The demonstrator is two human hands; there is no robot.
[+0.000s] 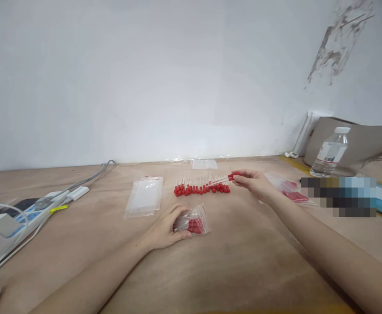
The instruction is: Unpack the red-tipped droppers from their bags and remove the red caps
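Note:
My left hand (169, 227) is curled around a small clear zip bag (204, 218) resting on the table, with several red-ended pieces inside. Between the thumb and fingers of my right hand (254, 184) are a couple of thin clear sticks with red ends (223, 179), gripped by those red ends. They stretch leftward above a row of similar red-ended sticks (196, 189), whose clear parts point toward the wall. Left of the row lies a stack of flat clear zip bags (144, 197). Close to my right wrist, filled clear bags (294, 194) show red pieces inside.
A power strip (35, 216) with plugs and cables runs along the left side of the wooden table (165, 279). At the right stand a water bottle (331, 152) and a grey-brown bag (361, 144). A flat clear packet (204, 164) lies by the wall.

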